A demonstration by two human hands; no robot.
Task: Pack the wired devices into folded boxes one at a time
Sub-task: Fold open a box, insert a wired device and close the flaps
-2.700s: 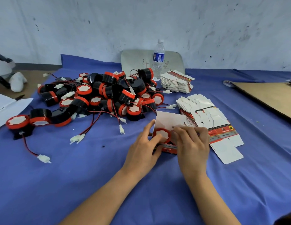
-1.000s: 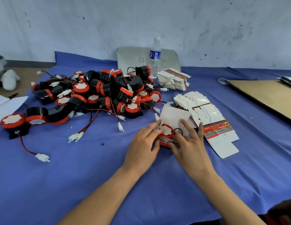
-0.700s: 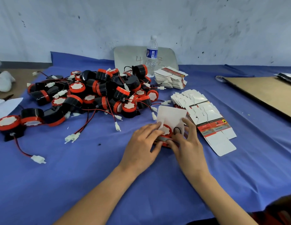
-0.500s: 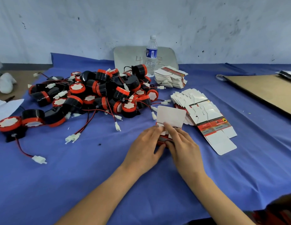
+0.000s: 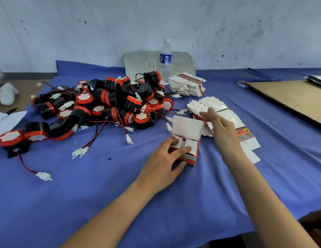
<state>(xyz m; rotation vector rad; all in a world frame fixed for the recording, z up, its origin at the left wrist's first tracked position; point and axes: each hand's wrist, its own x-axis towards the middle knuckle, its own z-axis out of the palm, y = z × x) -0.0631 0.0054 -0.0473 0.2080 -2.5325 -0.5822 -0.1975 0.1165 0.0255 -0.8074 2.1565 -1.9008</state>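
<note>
A small red and white folded box (image 5: 190, 149) stands on the blue cloth with its white lid flap raised and its two side flaps folded in. My left hand (image 5: 164, 159) holds the box, fingers pressing the flaps and thumb against its front. My right hand (image 5: 219, 125) hovers with relaxed fingers over a row of flat unfolded boxes (image 5: 226, 113), holding nothing. A heap of black and red round wired devices (image 5: 109, 104) with red-black leads and white plugs lies to the left. The device inside the box is hidden.
A second stack of flat boxes (image 5: 187, 85) and a water bottle (image 5: 165, 61) stand at the back before a grey board. A brown cardboard sheet (image 5: 292, 97) lies at the right. White paper (image 5: 5, 120) sits at the left edge.
The box's side flaps have been folded over the device, which was visible a second ago. My right hand left the box and moved right over the flat boxes. My left hand stays on the box.
</note>
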